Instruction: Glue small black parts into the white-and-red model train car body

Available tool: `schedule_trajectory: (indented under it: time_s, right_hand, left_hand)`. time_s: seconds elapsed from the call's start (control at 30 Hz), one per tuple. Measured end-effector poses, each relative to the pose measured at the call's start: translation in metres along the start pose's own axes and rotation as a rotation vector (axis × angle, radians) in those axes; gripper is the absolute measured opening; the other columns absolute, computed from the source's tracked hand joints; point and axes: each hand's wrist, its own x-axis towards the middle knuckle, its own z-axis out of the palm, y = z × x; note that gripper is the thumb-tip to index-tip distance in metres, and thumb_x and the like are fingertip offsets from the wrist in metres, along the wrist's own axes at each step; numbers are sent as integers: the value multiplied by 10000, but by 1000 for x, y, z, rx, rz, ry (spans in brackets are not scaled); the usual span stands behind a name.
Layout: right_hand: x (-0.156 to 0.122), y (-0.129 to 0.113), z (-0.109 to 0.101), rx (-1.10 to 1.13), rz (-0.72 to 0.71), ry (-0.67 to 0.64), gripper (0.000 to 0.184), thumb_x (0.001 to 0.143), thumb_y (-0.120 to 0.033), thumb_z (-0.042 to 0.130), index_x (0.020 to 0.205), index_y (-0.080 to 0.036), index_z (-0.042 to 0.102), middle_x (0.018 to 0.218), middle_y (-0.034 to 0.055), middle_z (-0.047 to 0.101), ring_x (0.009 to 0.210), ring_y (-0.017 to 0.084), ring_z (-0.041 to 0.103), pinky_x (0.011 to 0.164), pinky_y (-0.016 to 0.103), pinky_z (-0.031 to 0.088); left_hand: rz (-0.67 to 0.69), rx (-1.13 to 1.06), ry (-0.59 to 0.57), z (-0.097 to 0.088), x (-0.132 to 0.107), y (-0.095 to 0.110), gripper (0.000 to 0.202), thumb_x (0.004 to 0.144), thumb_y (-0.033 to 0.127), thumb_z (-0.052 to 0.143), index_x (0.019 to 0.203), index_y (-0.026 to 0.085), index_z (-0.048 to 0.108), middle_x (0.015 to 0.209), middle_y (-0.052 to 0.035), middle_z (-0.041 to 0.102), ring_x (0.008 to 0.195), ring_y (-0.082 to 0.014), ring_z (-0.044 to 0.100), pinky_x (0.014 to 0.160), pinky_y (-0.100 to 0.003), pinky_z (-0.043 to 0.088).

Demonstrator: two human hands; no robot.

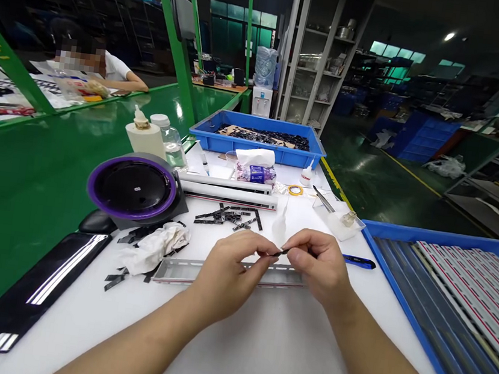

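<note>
head view: the left hand (225, 272) and right hand (319, 267) meet above the white tabletop (257, 346). each has thumb and forefinger pinched shut on one end of a small black strip (284, 252). the strip is in the air, just over a long grey rail (180, 271) lying flat on the tabletop. a white rag (155, 248) lies at the rail's left end. more black pieces (228, 216) lie behind, near a purple-rimmed disc (133, 188). a blue tray (434, 237) sits at right.

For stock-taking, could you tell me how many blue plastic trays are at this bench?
2: a blue plastic tray of black parts at the far end; a second blue tray of strips at the right.
</note>
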Motion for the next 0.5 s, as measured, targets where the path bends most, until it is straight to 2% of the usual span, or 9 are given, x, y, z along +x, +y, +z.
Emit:
schedule_trajectory:
  time_s: [0.1,0.17,0.27,0.3,0.37,0.43,0.5]
  right_hand:
    - [6,0,-4,305,247,-119,215,677,-345,753,704,-168,635,443,-87,342,404,33,198,394,195,152]
    - [10,0,-6,415,420,-205,235,653,-332,760,669,-170,591,433,-106,289,389,20,144,369,171,121]
    - [9,-1,-4,429,539,-277,253,654,-332,765,672,-175,567,445,-113,262,389,15,122,356,157,108]
    - [6,-1,-2,402,513,-268,257,667,-348,761,680,-179,568,452,-109,274,388,17,126,353,161,116]
    - [-3,-1,3,275,316,-148,236,731,-387,721,712,-190,592,460,-95,307,382,32,165,353,181,167]
    - [-16,0,9,-13,-20,81,150,790,-346,687,775,-203,647,484,-65,401,400,58,296,395,212,277]
    - [-25,1,12,-361,-337,258,43,789,-255,701,813,-220,696,536,-33,514,479,88,455,483,240,368]
  left_hand:
    - [246,65,8,-1,2,-6,120,870,129,593,903,211,674,811,-22,734,772,-144,646,731,-291,483]
    - [376,139,6,-2,1,-8,145,857,111,600,908,221,679,816,-18,750,760,-151,656,720,-304,475]
    - [443,207,1,-2,-3,-6,159,845,121,609,904,242,694,843,-11,763,751,-165,661,711,-327,451]
    - [421,196,9,-2,-5,-3,154,847,130,609,900,242,701,838,-13,763,748,-167,658,718,-333,447]
    - [279,109,70,1,-7,4,127,854,160,609,874,229,714,808,-27,755,749,-171,648,741,-342,448]
    - [-16,-78,150,5,-5,10,100,854,219,628,833,206,724,779,-44,736,752,-174,634,749,-337,458]
    - [-329,-391,97,7,-2,13,112,816,285,685,809,180,723,765,-43,714,738,-166,622,716,-310,467]
